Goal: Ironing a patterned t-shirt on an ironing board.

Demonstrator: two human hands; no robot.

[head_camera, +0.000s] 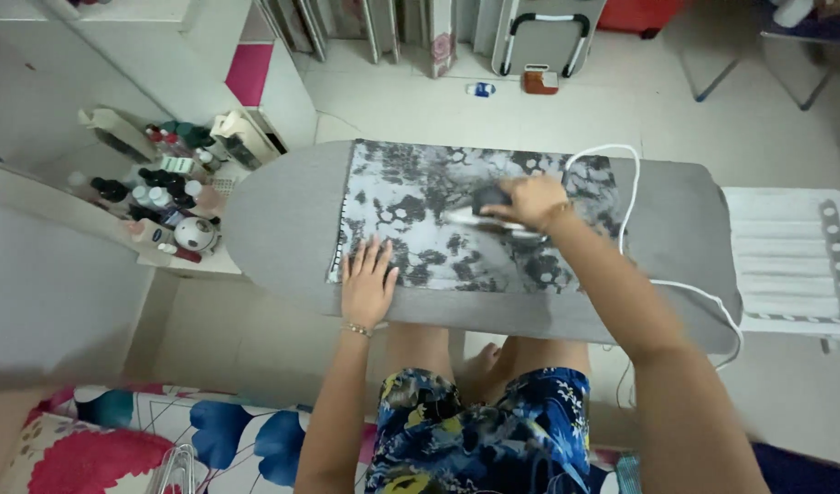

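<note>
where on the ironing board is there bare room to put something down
Bare grey cover shows at the rounded end of the ironing board, left of the patterned cloth, and right of the white cord. The middle is crowded: left hand, right hand on the iron.

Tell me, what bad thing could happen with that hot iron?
The left hand lies flat on the patterned cloth close to the iron held by the right hand, so fingers might get burned. The white cord loops across the ironing board and could snag.
</note>
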